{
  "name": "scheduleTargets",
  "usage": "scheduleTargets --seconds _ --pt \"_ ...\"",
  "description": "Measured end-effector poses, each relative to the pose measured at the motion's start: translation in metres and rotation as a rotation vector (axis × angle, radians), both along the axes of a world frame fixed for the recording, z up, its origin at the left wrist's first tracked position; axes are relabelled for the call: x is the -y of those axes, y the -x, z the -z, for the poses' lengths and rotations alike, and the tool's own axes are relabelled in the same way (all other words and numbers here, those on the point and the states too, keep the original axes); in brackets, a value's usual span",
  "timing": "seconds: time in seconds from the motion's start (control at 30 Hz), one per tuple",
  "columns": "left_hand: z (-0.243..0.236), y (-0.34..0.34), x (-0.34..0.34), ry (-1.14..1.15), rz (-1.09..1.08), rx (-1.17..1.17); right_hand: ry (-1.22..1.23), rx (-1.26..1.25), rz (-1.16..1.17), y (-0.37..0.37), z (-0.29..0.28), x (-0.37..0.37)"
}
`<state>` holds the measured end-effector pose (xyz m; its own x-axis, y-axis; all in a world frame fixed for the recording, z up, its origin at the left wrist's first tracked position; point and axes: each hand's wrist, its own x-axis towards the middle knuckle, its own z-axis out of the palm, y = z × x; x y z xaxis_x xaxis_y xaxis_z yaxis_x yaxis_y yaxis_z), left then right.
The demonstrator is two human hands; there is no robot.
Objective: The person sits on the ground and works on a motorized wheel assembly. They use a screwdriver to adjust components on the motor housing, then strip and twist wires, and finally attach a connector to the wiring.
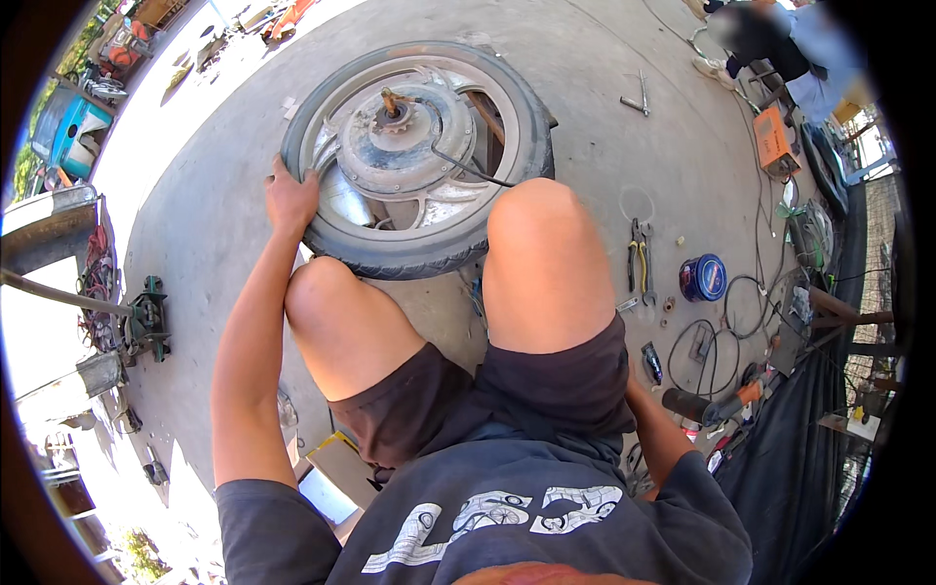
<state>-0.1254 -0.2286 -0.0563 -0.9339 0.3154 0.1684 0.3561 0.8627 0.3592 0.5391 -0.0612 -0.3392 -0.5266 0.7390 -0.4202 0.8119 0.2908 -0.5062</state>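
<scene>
L hand (291,200) fingers clamped on tyre (414,249) rim | R hand hidden, state can't tell | wheel best kept flat on floor (604,156), grip held firm

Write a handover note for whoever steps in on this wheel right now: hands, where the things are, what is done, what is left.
Left hand: its grip rests on the left edge of the tyre, fingers over the rubber.
Right hand: out of sight behind the right thigh; only the forearm shows.
Wheel: lies flat on the concrete floor in front of the knees, hub and sprocket facing up, a black cable running from the hub to the right.
Tools: pliers and a round blue tin lie to the right; a hammer-like tool lies farther off.
Done: tyre still sits on the rim.
Left: no tool is in hand yet.
</scene>
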Motion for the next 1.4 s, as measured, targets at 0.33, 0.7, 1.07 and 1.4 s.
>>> scheduleTargets --seconds 0.33,0.7,1.07,1.4 --pt "0.001 0.001 -0.002 0.075 0.043 -0.029 0.060 0.241 0.233 0.036 -0.065 0.015" --pt "0.018 0.028 0.005 0.119 0.089 -0.078 -0.074 0.278 0.464 -0.006 -0.084 0.008" --pt "0.014 0.023 0.003 0.146 0.089 -0.075 -0.045 0.312 0.477 -0.033 -0.076 0.023" --pt "0.012 0.022 0.004 0.131 0.131 -0.082 -0.056 0.340 0.496 -0.052 -0.066 0.027"
